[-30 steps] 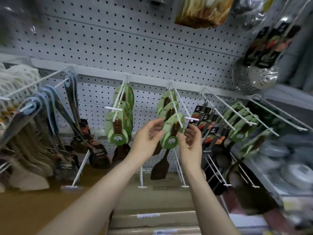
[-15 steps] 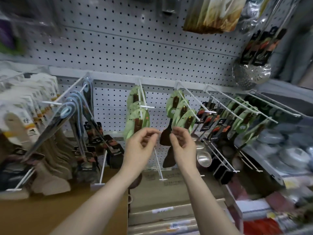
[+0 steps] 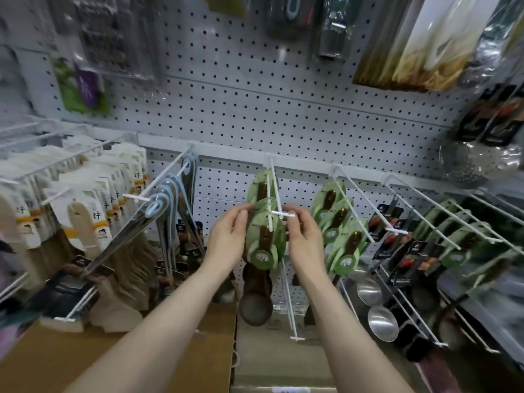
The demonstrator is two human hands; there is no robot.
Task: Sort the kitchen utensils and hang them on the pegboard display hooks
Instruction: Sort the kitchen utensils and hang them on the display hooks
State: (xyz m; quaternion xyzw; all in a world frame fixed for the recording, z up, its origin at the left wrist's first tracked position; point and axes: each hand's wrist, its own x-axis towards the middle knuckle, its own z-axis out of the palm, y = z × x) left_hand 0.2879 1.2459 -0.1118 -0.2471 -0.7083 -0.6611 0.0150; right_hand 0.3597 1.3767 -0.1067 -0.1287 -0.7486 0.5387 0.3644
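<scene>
The green-carded ladle (image 3: 265, 242) hangs at the outer tip of the hook (image 3: 274, 182), between both hands.
The left hand (image 3: 229, 236) pinches the card's left edge; the right hand (image 3: 304, 236) pinches the hook tip. The ladle's long axis is vertical, bowl down; the pegboard (image 3: 283, 109) lies straight behind.

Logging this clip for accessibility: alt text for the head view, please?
A person's left hand pinches a green-carded ladle hanging on a white hook, the right hand at the hook's tip. More utensils hang on neighbouring pegboard hooks.
</scene>
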